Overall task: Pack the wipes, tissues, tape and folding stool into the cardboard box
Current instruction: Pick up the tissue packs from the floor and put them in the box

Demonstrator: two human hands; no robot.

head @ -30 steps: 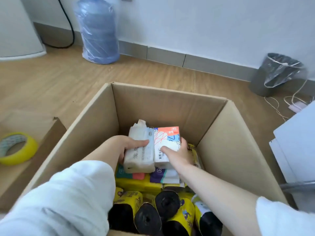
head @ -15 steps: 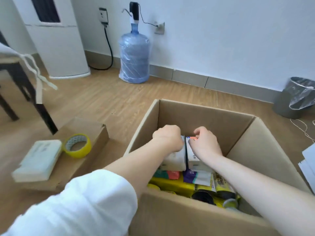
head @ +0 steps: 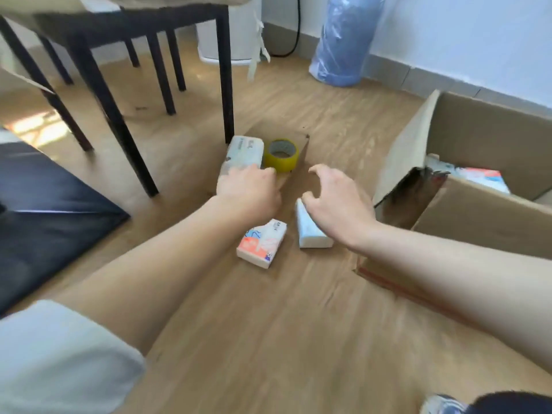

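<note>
I'm reaching both bare hands toward the loose items at frame centre. My left hand (head: 249, 191) is coming down palm-first on the near end of the pale soft-wrapped wipes pack (head: 243, 155); fingers look curled over it, but I cannot tell if they are actually closing a grip. My right hand (head: 336, 201) is hovering, fingers spread and curved, holding nothing, just above the white-and-blue tissue pack (head: 310, 234).

The yellow roll of packing tape (head: 281, 155) is sitting just beside the wipes pack, on a flat piece of brown cardboard (head: 301, 144). The orange-and-white patterned tissue pack (head: 263, 243) is lying on the wooden floor (head: 268, 339) below centre. The open brown cardboard box (head: 478, 210) is at right of frame, packs already inside. I'm not seeing the folding stool.

Handling, my read: the packs are light, squashy, slick film wrap, so I'm planning to pinch across the short width with thumb opposite fingers, not by the ends. The tape is rigid and light; hooking through the core or clamping the rim should work
</note>
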